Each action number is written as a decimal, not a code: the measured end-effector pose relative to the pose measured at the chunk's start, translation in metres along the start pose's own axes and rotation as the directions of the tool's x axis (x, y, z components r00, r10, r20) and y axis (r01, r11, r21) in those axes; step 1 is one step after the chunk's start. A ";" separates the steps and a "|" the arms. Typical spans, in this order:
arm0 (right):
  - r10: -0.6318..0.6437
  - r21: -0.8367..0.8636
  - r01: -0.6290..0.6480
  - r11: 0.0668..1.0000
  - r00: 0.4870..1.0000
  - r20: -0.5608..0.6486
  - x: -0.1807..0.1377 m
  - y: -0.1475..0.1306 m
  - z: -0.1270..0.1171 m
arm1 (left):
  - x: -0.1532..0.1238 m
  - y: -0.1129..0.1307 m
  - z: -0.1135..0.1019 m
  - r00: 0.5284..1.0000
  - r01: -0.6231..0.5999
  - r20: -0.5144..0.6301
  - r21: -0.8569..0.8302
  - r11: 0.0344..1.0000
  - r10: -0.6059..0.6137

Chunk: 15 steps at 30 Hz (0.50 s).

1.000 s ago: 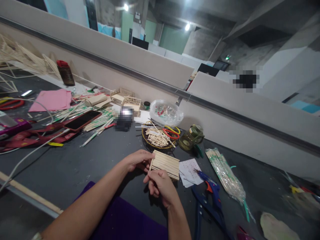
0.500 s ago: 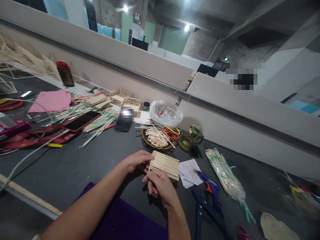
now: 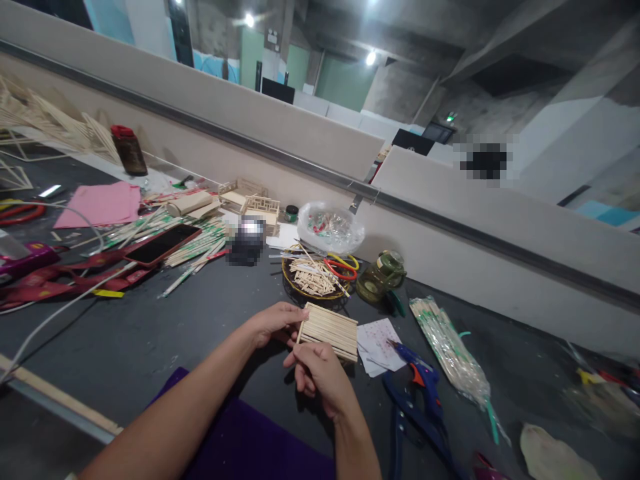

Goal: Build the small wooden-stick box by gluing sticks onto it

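A small panel of pale wooden sticks [image 3: 331, 329], laid side by side, is held a little above the dark table. My left hand [image 3: 278, 323] grips its left end, thumb on top and fingers partly hidden beneath. At the near left corner, my right hand [image 3: 318, 371] pinches the edge between thumb and fingers, the other fingers curled. Just beyond the panel stands a round basket [image 3: 287, 283] with cut stick pieces [image 3: 316, 275] and red-and-yellow-handled scissors [image 3: 342, 267]. Right of the panel lie some paper sheets [image 3: 376, 337] and a blue glue gun [image 3: 423, 373].
Blue-handled pliers [image 3: 400, 413] and a plastic bag of sticks [image 3: 450, 347] lie at right. A glass jar [image 3: 381, 276] and a plastic-wrapped bowl [image 3: 331, 228] stand near the partition [image 3: 450, 227]. Leftward are a phone [image 3: 163, 244], wrapped chopsticks [image 3: 200, 248] and small stick-built models [image 3: 262, 209].
The camera view has shifted very slightly. Both hands keep the same hold on the stick panel, with no clear movement.
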State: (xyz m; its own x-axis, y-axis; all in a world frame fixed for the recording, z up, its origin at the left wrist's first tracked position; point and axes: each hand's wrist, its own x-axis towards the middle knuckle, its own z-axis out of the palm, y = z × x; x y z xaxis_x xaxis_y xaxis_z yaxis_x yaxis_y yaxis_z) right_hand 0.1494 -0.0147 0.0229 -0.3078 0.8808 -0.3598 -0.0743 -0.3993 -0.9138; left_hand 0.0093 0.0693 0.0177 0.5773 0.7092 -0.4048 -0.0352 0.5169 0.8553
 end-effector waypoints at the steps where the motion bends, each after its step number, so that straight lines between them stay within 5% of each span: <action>1: -0.001 0.003 0.001 1.000 1.000 -0.001 0.000 0.000 0.000 | 0.000 0.000 0.000 1.000 -0.001 -0.002 0.002 1.000 0.001; 15: 0.004 -0.038 -0.002 0.999 0.999 0.048 -0.004 0.000 -0.005 | 0.001 0.000 0.003 0.999 -0.012 -0.033 0.008 1.000 0.012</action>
State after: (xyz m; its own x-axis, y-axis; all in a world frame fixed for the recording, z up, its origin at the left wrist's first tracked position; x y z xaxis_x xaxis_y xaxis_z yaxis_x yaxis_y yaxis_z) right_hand 0.1550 -0.0164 0.0236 -0.3533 0.8661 -0.3536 -0.0374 -0.3908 -0.9197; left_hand 0.0123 0.0684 0.0179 0.5498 0.7307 -0.4047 -0.0358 0.5046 0.8626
